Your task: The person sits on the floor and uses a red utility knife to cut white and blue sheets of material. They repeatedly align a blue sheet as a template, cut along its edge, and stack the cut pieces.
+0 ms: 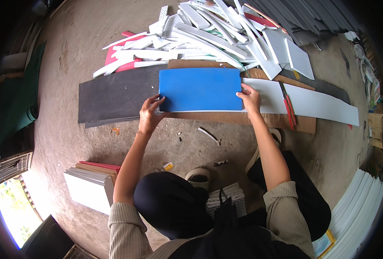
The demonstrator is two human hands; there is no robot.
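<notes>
A blue rectangular sheet [200, 90] lies flat in front of me, on top of a long white strip [329, 105]. My left hand [151, 113] grips its lower left corner, thumb on the upper face. At the opposite side my right hand [251, 100] pinches the right edge, with fingertips partly hidden. Left of the blue sheet extends a dark grey sheet [113, 95], and brown cardboard [208, 115] shows beneath. What look like red-handled scissors [290, 110] rest across the white strip, right of my right hand.
Beyond the sheets rises a heap of white offcuts [208, 39] with some red pieces. A stack of cut boards [90, 185] stands at the lower left. White sheets [359, 211] are piled at the lower right. Small scraps [208, 136] litter the concrete floor near my feet.
</notes>
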